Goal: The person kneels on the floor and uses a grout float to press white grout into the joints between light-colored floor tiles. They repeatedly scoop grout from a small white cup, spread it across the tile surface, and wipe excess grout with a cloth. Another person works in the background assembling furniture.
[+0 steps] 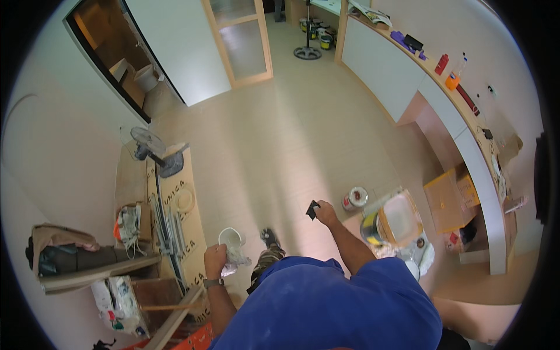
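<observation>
Over the pale floor, in front of the blue shirt, the left hand was curled into a fist against the near side of a white pail and looked to have hold of it. The right hand, out ahead on the other side, had its fingers closed around a small, flat black tool — perhaps a scraper or spreader.

The step in hand seemed to be carrying or readying pail and tool together, with no surface being worked at that moment. As a judgement, the next move called for a level pail and a firm grip on the tool, with care around the lidded tin and the pale tub beside the right forearm.

Much was hard to make out. The left fingertips were turned out of sight, so whether they gripped rim, handle or wall could not be told. The pail's contents did not show clearly, and the crumpled, shiny material beside it — plastic, possibly — could not be told apart as loose or attached. The right hand covered part of the black tool, and the shirt hid most of the legs.
</observation>
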`<move>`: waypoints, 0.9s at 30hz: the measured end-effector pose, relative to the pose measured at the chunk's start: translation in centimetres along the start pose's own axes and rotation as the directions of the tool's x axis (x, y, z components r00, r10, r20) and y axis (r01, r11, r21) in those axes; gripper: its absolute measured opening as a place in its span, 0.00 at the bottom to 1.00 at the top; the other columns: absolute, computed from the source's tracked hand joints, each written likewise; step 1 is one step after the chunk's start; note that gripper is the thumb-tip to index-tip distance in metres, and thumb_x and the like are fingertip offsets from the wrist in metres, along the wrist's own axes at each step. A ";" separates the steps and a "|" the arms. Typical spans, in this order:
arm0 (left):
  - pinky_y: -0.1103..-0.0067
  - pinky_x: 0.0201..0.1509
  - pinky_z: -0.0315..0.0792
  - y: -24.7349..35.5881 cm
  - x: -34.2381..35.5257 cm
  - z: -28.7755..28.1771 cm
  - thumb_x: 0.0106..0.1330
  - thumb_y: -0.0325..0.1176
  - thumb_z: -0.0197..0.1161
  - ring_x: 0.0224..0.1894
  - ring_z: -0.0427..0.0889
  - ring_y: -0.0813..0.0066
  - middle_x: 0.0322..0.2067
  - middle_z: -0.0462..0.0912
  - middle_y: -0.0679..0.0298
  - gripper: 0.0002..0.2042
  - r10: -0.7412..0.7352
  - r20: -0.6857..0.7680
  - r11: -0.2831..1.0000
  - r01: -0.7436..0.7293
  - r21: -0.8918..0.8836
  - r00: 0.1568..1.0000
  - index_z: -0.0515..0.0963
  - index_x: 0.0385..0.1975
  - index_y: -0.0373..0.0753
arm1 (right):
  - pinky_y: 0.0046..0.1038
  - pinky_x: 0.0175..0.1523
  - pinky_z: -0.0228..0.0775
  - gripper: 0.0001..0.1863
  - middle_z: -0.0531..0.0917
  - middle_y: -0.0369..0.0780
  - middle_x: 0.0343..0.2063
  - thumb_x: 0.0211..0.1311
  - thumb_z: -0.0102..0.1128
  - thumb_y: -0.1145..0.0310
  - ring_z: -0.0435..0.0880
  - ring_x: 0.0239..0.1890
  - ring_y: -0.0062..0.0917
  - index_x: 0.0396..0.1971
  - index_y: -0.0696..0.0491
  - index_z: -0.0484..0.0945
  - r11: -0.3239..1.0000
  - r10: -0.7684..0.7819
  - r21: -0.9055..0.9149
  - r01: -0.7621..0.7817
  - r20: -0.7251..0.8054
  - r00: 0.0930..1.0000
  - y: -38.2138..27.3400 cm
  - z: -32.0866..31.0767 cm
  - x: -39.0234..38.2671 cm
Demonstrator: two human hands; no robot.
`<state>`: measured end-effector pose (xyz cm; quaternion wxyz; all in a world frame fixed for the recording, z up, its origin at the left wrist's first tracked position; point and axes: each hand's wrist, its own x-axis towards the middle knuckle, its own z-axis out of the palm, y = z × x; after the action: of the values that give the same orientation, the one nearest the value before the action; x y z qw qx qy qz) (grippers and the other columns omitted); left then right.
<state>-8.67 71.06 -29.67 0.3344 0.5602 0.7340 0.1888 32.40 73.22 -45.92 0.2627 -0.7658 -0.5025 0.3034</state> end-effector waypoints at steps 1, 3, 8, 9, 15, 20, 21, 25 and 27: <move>0.62 0.33 0.67 1.0 2.4 0.3 0.53 0.41 0.51 0.25 0.77 0.47 0.20 0.75 0.41 0.18 0.045 0.012 0.999 -0.046 0.009 0.999 0.75 0.21 0.27 | 0.42 0.43 0.70 0.12 0.79 0.52 0.29 0.50 0.50 0.67 0.78 0.37 0.48 0.30 0.57 0.77 0.999 -0.004 -0.039 0.002 -0.035 0.999 0.5 0.2 2.4; 0.60 0.34 0.68 3.2 7.3 0.7 0.53 0.41 0.50 0.27 0.77 0.45 0.21 0.75 0.41 0.18 0.126 0.046 0.991 -0.128 0.038 0.991 0.75 0.20 0.28 | 0.42 0.44 0.70 0.12 0.79 0.53 0.30 0.50 0.50 0.67 0.78 0.37 0.49 0.31 0.58 0.76 0.994 -0.002 -0.109 -0.008 -0.093 0.996 2.5 0.1 5.9; 0.60 0.38 0.70 10.6 21.0 3.3 0.54 0.43 0.48 0.30 0.77 0.42 0.24 0.76 0.39 0.20 0.254 0.231 0.947 -0.290 0.138 0.939 0.77 0.22 0.29 | 0.38 0.34 0.74 0.13 0.80 0.50 0.27 0.51 0.47 0.69 0.82 0.29 0.40 0.32 0.60 0.75 0.919 0.326 -0.110 -0.377 -0.324 0.888 15.0 -2.2 6.0; 0.60 0.38 0.70 13.4 23.7 4.3 0.54 0.43 0.48 0.30 0.77 0.42 0.24 0.76 0.39 0.20 0.294 0.252 0.935 -0.332 0.126 0.922 0.78 0.23 0.29 | 0.36 0.25 0.75 0.13 0.79 0.49 0.26 0.51 0.45 0.71 0.82 0.23 0.39 0.34 0.61 0.74 0.798 0.597 0.095 -0.595 -0.256 0.760 17.4 -3.4 6.0; 0.60 0.37 0.70 24.2 36.3 7.9 0.54 0.43 0.48 0.29 0.77 0.43 0.24 0.77 0.40 0.19 0.364 0.356 0.887 -0.437 0.150 0.861 0.78 0.22 0.30 | 0.28 0.15 0.71 0.12 0.78 0.46 0.22 0.49 0.43 0.76 0.79 0.15 0.30 0.33 0.63 0.73 0.568 0.793 0.545 -0.616 -0.164 0.587 12.4 -4.1 3.4; 0.61 0.36 0.70 33.4 43.4 14.0 0.54 0.42 0.48 0.27 0.77 0.45 0.23 0.77 0.42 0.19 0.356 0.405 0.896 -0.430 0.108 0.842 0.77 0.20 0.30 | 0.29 0.16 0.72 0.12 0.78 0.48 0.25 0.49 0.45 0.75 0.79 0.17 0.32 0.31 0.64 0.74 0.719 0.675 0.360 -0.594 -0.162 0.720 14.1 -5.6 6.2; 0.61 0.36 0.70 35.1 44.7 15.3 0.54 0.42 0.48 0.27 0.77 0.45 0.23 0.77 0.42 0.19 0.357 0.405 0.899 -0.427 0.095 0.842 0.77 0.20 0.30 | 0.30 0.16 0.72 0.12 0.78 0.48 0.25 0.48 0.45 0.74 0.79 0.18 0.33 0.31 0.64 0.74 0.731 0.670 0.313 -0.606 -0.161 0.725 15.3 -6.7 8.0; 0.62 0.36 0.70 40.9 48.5 20.1 0.54 0.42 0.48 0.27 0.78 0.46 0.22 0.77 0.42 0.19 0.246 0.430 0.945 -0.313 0.092 0.869 0.77 0.21 0.30 | 0.32 0.17 0.72 0.13 0.78 0.49 0.25 0.49 0.46 0.72 0.80 0.22 0.37 0.30 0.65 0.74 0.653 0.747 0.321 -0.686 -0.127 0.652 18.3 -11.9 16.5; 0.63 0.36 0.71 43.7 50.7 23.2 0.54 0.43 0.49 0.28 0.78 0.46 0.23 0.78 0.42 0.19 0.261 0.441 0.938 -0.334 0.096 0.859 0.78 0.21 0.30 | 0.32 0.18 0.70 0.12 0.76 0.48 0.22 0.49 0.48 0.70 0.78 0.22 0.35 0.29 0.64 0.75 0.617 0.782 0.359 -0.700 -0.184 0.595 21.3 -15.7 22.4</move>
<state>30.50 130.10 -31.69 0.4030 0.7207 0.5619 0.0498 63.80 84.91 -54.86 0.2834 -0.9044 -0.0421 0.3160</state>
